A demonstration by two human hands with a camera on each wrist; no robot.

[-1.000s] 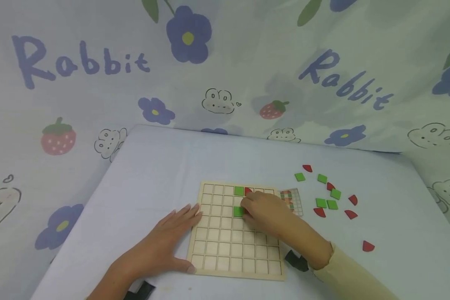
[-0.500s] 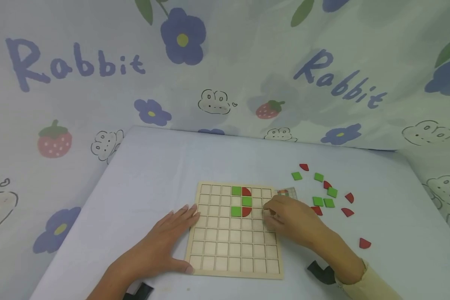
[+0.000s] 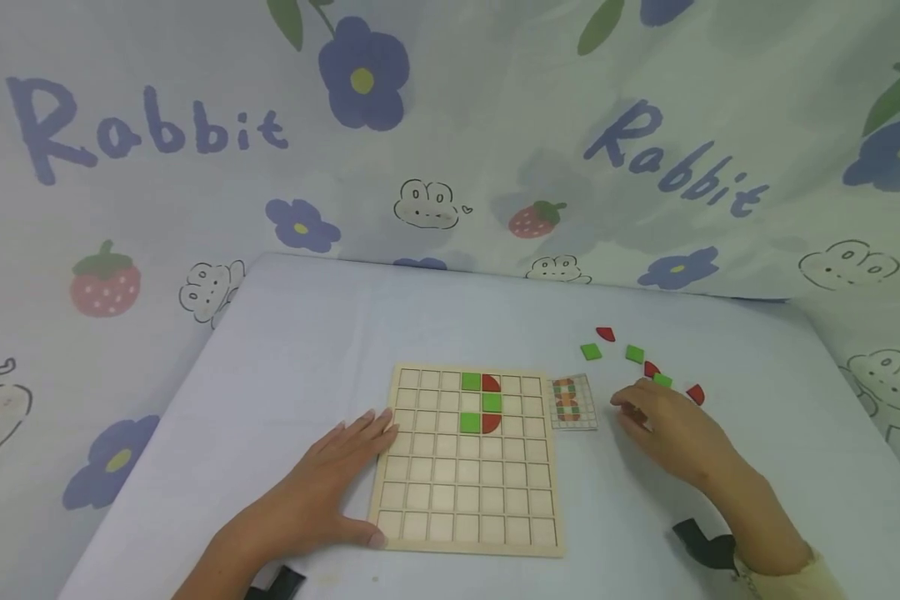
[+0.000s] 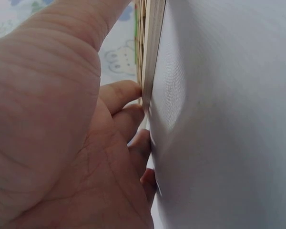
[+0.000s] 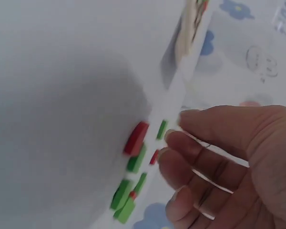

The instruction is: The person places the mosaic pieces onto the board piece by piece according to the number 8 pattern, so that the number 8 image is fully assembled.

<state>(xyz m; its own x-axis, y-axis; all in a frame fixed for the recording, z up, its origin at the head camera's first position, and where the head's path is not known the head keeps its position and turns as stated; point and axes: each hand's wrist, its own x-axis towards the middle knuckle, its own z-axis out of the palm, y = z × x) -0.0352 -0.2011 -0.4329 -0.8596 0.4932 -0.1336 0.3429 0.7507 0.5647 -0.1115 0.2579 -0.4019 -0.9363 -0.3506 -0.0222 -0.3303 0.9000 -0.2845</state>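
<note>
A square wooden grid board [image 3: 446, 500] lies on the table. In its upper rows sit several tiles: green squares [image 3: 470, 382] and red quarter-circles [image 3: 491, 423]. My left hand [image 3: 318, 496] rests along the board's left side, fingers extended, thumb at the lower left corner; the left wrist view has the fingertips at the board's edge [image 4: 153, 43]. To the right of the board, my right hand [image 3: 678, 433] hovers low by the loose tiles, fingers loosely bent and holding nothing. The right wrist view shows a red quarter-circle [image 5: 136, 138] and green squares [image 5: 120, 194] just off the fingertips.
A small printed pattern card [image 3: 573, 404] lies against the board's right side. Loose green squares [image 3: 591, 352] and red quarter-circles [image 3: 695, 393] are scattered beyond the right hand, which hides some. A fabric backdrop [image 3: 450, 125] with printed rabbits and flowers rises behind the table.
My right hand has moved right from the board, past the card, to the loose tiles. Red quarter-circles and a green square it covered on the board are now visible. My left hand stays put.
</note>
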